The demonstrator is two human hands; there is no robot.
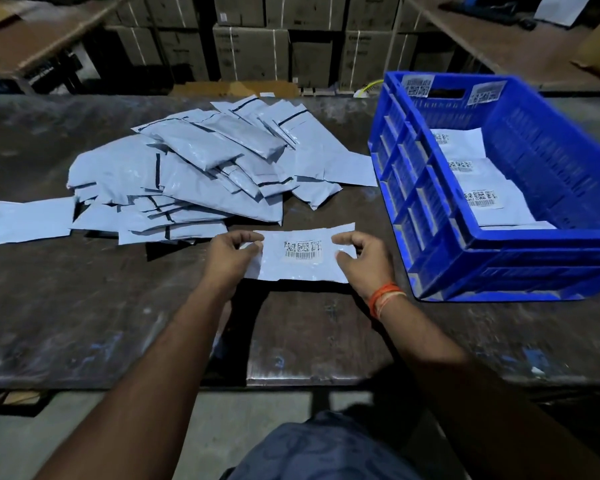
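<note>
A pale grey mailer bag [302, 268] with a barcode label [302, 250] lies flat on the dark table, label up, just in front of me. My left hand [227, 259] pinches its left end between thumb and fingers. My right hand [361, 263], with an orange thread at the wrist, holds its right end with curled fingers. Behind it spreads a loose pile of several similar grey mailer bags [194, 168], label side down. A blue plastic crate [430, 216] stands to the right and holds labelled bags [489, 202] lying face up.
The worn dark table [84, 306] runs left and right, its front edge near my body. Stacked cardboard boxes [250, 53] line the back. Wooden benches stand at far left [32, 39] and far right [499, 39].
</note>
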